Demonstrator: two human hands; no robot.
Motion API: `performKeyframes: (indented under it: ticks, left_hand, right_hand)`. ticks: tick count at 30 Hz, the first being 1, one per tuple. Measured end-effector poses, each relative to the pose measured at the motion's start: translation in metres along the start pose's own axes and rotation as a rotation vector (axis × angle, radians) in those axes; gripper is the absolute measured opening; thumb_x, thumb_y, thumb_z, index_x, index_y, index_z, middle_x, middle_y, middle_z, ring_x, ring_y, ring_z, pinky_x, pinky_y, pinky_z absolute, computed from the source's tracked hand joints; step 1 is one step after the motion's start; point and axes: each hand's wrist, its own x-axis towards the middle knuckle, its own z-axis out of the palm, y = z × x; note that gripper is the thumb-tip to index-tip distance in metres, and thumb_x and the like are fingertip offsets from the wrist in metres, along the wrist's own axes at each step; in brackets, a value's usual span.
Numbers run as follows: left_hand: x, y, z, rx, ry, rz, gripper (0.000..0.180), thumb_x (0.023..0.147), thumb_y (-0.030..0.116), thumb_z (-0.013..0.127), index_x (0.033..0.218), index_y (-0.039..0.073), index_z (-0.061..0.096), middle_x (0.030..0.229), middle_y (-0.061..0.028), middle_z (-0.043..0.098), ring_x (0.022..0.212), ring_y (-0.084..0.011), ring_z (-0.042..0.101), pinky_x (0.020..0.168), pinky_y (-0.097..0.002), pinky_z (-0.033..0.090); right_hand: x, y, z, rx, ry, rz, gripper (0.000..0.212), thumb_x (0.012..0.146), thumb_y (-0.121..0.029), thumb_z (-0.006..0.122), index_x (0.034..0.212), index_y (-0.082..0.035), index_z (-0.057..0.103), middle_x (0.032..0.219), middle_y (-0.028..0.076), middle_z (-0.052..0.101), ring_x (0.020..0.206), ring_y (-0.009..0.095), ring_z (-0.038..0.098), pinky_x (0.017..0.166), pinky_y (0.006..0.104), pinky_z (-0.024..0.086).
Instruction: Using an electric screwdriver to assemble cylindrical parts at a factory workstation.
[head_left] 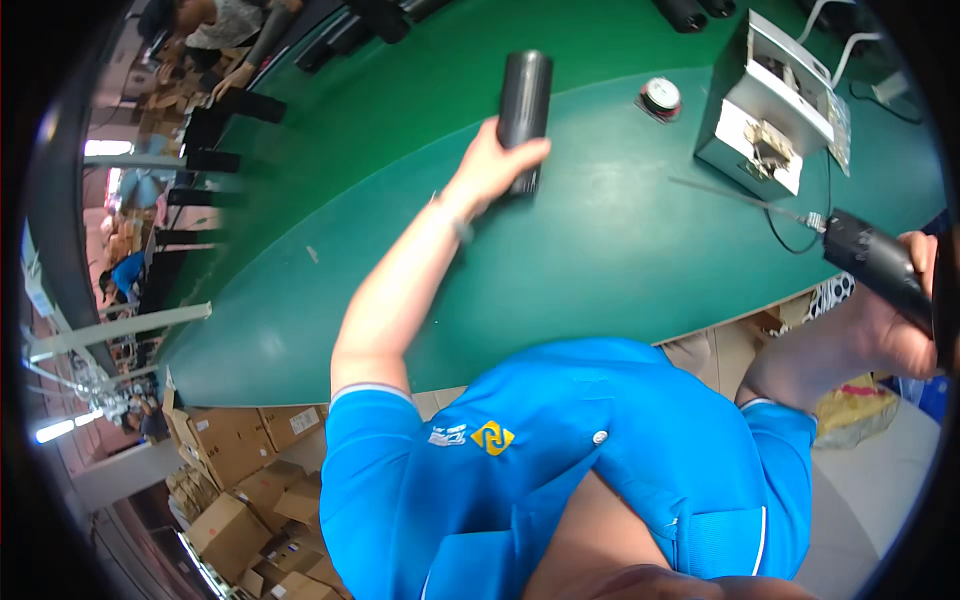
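Note:
My left hand (488,168) reaches over the green table (620,240) and is wrapped round a black cylinder (526,100). The thumb lies across the cylinder's near side, and its lower end sticks out below the hand. At the right edge my right hand (905,325) is closed round a black electric screwdriver (868,258), partly cut off by the dark rim. From the tool's front a long thin bit points left over the table, below an open pale box (750,165) that holds small metal parts too small to name.
A small round red and white spool (660,97) stands left of the box. Black cylinders (683,14) lie at the far edge. A dark cable (790,240) loops below the box. Another person (215,25) works at the far left; cardboard boxes (235,445) are piled at lower left.

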Motion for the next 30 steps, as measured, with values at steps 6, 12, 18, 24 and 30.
performKeyframes:
  ticks: [6,12,18,24,30]
  left_hand:
    - [0.162,-0.008,-0.026,0.152,0.534,0.183,0.086,0.068,0.045,0.077,0.125,-0.010,0.045,0.126,-0.0283,0.050,0.113,-0.0349,0.053,0.097,-0.0404,0.044]
    - [0.223,-0.044,-0.146,0.278,1.066,0.224,0.096,0.058,0.039,0.086,0.122,-0.016,0.041,0.121,-0.0306,0.051,0.111,-0.0375,0.053,0.096,-0.0413,0.043]
    - [0.289,-0.049,-0.189,0.234,0.999,0.319,0.113,0.052,0.039,0.090,0.128,-0.017,0.028,0.127,-0.0304,0.044,0.116,-0.0374,0.049,0.102,-0.0409,0.038]
    - [0.297,-0.062,-0.227,0.318,1.022,0.283,0.101,0.048,0.032,0.092,0.120,-0.016,0.040,0.114,-0.0236,0.058,0.102,-0.0334,0.058,0.094,-0.0396,0.046]
    - [0.203,-0.045,-0.163,-0.114,0.779,0.592,0.048,0.066,0.011,0.083,0.102,-0.006,0.058,0.098,-0.0128,0.063,0.088,-0.0233,0.061,0.083,-0.0344,0.050]
  right_hand:
    - [-0.035,0.003,-0.025,0.213,0.023,0.323,0.047,0.076,-0.017,0.066,0.109,0.003,0.040,0.080,0.005,0.040,0.068,0.013,0.038,0.069,0.0291,0.031]
    - [-0.043,-0.011,-0.049,0.042,0.060,0.314,0.047,0.077,-0.015,0.065,0.110,0.003,0.037,0.079,0.005,0.042,0.066,0.013,0.040,0.068,0.0276,0.034]
    - [-0.039,-0.007,-0.045,-0.050,0.092,0.383,0.054,0.078,-0.016,0.067,0.117,0.007,0.038,0.080,0.003,0.043,0.064,0.011,0.041,0.065,0.0258,0.035]
    - [-0.019,-0.012,-0.034,-0.125,0.049,0.331,0.058,0.075,-0.020,0.069,0.117,0.007,0.038,0.079,0.002,0.044,0.064,0.011,0.043,0.064,0.0253,0.036]
    - [0.024,-0.027,-0.042,-0.160,-0.304,0.192,0.040,0.089,-0.026,0.057,0.118,-0.001,0.048,0.071,0.004,0.047,0.059,0.017,0.045,0.050,0.0298,0.037]
